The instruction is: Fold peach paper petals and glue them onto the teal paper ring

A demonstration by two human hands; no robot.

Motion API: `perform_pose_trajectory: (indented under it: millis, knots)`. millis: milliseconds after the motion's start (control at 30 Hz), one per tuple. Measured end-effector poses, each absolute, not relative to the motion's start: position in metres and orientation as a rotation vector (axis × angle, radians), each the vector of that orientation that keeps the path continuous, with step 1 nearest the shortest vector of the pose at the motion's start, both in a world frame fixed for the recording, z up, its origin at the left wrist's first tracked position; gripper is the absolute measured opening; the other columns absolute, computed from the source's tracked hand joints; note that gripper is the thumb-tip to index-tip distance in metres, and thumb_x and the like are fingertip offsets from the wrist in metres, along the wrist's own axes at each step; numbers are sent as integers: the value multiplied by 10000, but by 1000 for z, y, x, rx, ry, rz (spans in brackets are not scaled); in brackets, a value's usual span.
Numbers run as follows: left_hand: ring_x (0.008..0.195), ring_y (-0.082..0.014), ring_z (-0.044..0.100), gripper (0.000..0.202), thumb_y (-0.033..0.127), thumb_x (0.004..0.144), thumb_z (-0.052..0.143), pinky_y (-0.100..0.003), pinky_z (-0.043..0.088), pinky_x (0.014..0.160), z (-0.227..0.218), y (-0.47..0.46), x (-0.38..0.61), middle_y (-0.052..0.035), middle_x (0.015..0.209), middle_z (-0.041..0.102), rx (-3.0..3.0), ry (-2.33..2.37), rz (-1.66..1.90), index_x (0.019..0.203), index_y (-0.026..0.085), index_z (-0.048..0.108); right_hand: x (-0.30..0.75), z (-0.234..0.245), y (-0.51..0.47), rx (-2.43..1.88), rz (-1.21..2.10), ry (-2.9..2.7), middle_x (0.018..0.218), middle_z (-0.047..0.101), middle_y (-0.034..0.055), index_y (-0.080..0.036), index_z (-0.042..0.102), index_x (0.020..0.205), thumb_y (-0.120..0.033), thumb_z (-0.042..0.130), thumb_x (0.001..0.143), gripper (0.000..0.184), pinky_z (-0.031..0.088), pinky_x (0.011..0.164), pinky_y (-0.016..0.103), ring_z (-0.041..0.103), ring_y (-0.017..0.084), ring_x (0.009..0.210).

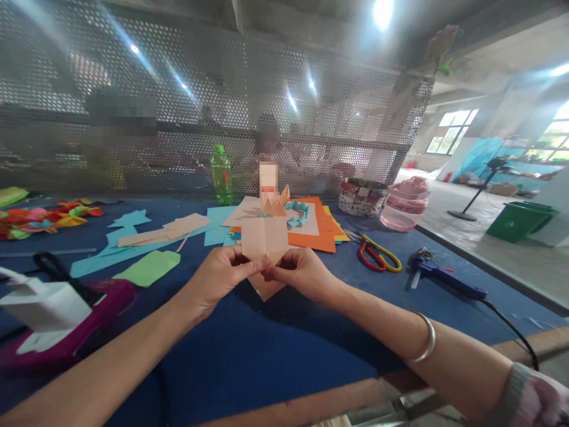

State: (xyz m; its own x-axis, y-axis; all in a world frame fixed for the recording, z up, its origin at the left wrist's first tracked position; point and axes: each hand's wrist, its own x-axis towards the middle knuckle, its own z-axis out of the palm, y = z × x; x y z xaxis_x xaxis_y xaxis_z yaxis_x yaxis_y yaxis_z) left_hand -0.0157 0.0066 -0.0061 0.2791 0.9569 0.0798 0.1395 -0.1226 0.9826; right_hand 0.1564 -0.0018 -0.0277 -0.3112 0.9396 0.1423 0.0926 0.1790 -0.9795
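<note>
A peach-coloured sheet of folded paper (265, 236) is held up over the blue table, creased down its middle. My left hand (229, 267) pinches its lower left part between thumb and fingers. On the lower right, my right hand (302, 270) grips the same paper, and both thumbs meet near the centre crease. A pointed flap hangs below the thumbs. Behind the paper lie an orange folded piece (275, 206), a teal ring of folded paper (299, 213) and a stack with orange sheets (317, 240).
Pliers with red and yellow handles (377, 255) and a blue glue gun (448, 276) lie right. Behind stand a green bottle (221, 178), a basket (362, 198) and a pink jug (405, 204). Left are a green paper (151, 268) and a purple power strip (106, 308) with a charger.
</note>
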Motion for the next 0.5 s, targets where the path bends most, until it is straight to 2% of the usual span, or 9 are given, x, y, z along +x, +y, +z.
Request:
perform_pose_trajectory:
  millis: [200,500]
  knots:
    - [761,-241,683,266,382,576,818,-325,513,745,-8,7,-16,-42,721,759,1530,1090,1035,752,190,762,155,-27,-4,-1054,1291,-1610,644,657,4,-131,687,661,-366,754,670,245,412,589,227,544,96,573]
    - [816,-234,689,228,313,588,809,-299,505,770,-6,5,-15,-37,766,767,1487,1080,1034,775,188,768,155,-30,-2,-1073,1265,-1649,647,643,8,-113,686,706,-359,727,711,250,379,554,222,519,87,561]
